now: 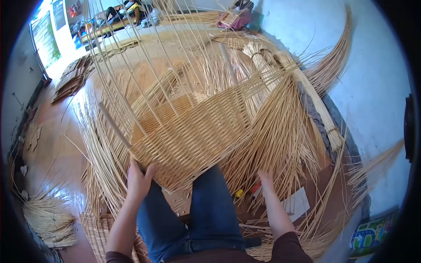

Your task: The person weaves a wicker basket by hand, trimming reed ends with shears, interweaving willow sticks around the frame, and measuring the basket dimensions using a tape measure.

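A partly woven wicker basket [197, 131] rests tilted over my knees, with long upright stakes rising from its far side and a thick rod at its left corner. My left hand [140, 177] grips the basket's lower left corner, thumb on the near wall and fingers hidden behind it. To the right, my right hand [265, 177] reaches down at the lower ends of a large fan of loose wicker rods [276, 127]; its fingers are partly hidden, so what it holds is unclear. Close by on the floor are a yellow object [239, 193] and a red one [256, 188].
Loose rods [105, 162] lie left of the basket. A tied bundle [329, 127] leans by the right wall. At lower left sits another bundle [50, 221]. A white sheet [296, 204] lies beside my right forearm. A person [239, 17] sits at the back.
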The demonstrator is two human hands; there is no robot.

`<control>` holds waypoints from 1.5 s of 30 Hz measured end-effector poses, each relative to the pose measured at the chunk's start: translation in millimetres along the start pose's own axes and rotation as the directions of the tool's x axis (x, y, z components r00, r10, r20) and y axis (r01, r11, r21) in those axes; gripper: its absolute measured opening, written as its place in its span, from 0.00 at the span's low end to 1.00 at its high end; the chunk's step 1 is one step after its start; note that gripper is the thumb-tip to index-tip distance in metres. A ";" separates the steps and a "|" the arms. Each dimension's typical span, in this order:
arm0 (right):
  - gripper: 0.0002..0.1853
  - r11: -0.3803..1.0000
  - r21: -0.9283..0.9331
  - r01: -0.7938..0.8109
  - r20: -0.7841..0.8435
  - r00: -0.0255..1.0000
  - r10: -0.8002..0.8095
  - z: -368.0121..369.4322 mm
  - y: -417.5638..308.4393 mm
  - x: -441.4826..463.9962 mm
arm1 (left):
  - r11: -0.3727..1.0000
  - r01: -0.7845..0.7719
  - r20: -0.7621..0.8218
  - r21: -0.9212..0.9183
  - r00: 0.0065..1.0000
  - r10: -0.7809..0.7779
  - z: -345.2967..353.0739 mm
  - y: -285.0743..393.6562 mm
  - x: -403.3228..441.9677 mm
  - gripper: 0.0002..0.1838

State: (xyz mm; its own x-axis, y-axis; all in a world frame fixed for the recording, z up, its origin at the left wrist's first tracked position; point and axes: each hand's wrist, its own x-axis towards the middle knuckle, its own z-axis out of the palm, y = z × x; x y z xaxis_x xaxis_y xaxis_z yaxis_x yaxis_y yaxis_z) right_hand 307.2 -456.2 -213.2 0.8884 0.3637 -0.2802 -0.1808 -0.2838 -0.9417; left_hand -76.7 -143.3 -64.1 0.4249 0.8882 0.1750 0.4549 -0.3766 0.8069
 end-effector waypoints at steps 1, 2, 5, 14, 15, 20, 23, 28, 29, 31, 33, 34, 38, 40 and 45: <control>0.47 0.998 0.067 0.016 0.023 1.000 -0.017 13.7 -39.7 -7.4 | 0.989 0.109 -0.025 -0.097 0.993 -0.112 17.8 -8.1 3.2 0.37; 0.47 0.990 0.135 0.030 0.047 0.998 -0.037 27.9 -76.3 -14.7 | 0.993 0.073 -0.029 -0.092 0.997 -0.076 17.9 -16.6 9.4 0.34; 0.46 0.926 0.325 0.192 0.150 0.957 -0.250 61.8 -153.0 -7.8 | 0.882 -0.053 -0.043 -0.468 0.998 0.037 12.1 -27.5 45.9 0.26; 0.28 0.714 0.699 0.040 0.355 0.847 -0.396 135.6 -218.0 69.7 | 0.872 0.168 -0.130 -0.460 0.959 -0.253 16.1 -53.1 131.8 0.14; 0.29 0.664 0.747 -0.031 0.402 0.816 -0.414 138.2 -218.4 71.8 | 0.861 0.170 -0.132 -0.480 0.956 -0.262 18.1 -57.4 136.2 0.15; 0.28 0.602 0.797 -0.050 0.363 0.836 -0.412 151.6 -222.0 38.6 | 0.809 0.217 -0.167 -0.547 0.918 -0.359 40.4 -75.3 129.1 0.21; 0.25 0.613 0.790 -0.001 0.344 0.828 -0.443 152.8 -221.5 31.3 | 0.750 0.222 -0.208 -0.623 0.877 -0.433 67.0 -63.9 115.0 0.27; 0.17 0.744 0.666 0.050 0.409 0.810 -0.420 157.6 -208.0 7.2 | 0.744 0.294 -0.193 -0.600 0.849 -0.491 139.5 -76.9 98.3 0.35; 0.13 0.658 0.737 0.155 0.309 0.789 -0.531 164.4 -210.1 0.7 | 0.972 0.205 -0.196 -0.112 0.955 -0.224 165.5 -106.3 90.6 0.35; 0.12 0.813 0.549 0.195 0.393 0.798 -0.457 159.9 -210.5 -7.4 | 0.896 0.134 -0.224 -0.423 0.943 -0.246 211.4 -59.9 93.6 0.37; 0.11 0.753 0.645 0.129 0.401 0.783 -0.477 167.6 -211.8 -11.3 | 0.883 0.119 -0.197 -0.454 0.953 -0.230 211.6 -24.5 90.4 0.39; 0.11 0.728 0.675 0.125 0.357 0.807 -0.470 173.6 -216.2 -14.1 | 0.868 0.175 -0.156 -0.465 0.949 -0.275 210.4 -28.1 92.2 0.41; 0.19 0.760 0.647 0.063 0.449 0.774 -0.447 176.8 -207.8 2.2 | 0.896 0.207 -0.093 -0.393 0.961 -0.262 191.7 -16.5 96.6 0.37; 0.21 0.749 0.663 -0.009 0.479 0.773 -0.416 178.8 -203.5 4.5 | 0.969 0.092 -0.256 -0.230 0.955 -0.151 179.7 -9.3 95.0 0.29; 0.21 0.796 0.591 0.130 0.600 0.588 -0.542 163.0 -210.4 1.5 | 0.870 -0.440 -0.289 0.220 0.823 0.489 129.4 95.5 120.2 0.20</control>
State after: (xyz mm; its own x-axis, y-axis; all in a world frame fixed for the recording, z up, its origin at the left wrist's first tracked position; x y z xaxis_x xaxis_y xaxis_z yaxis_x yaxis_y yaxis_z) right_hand 277.7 -251.4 -45.9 0.3667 0.9004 0.2341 -0.2776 0.3461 -0.8962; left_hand 119.1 -106.6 -39.0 0.3461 0.6226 0.7019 0.3810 -0.7769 0.5013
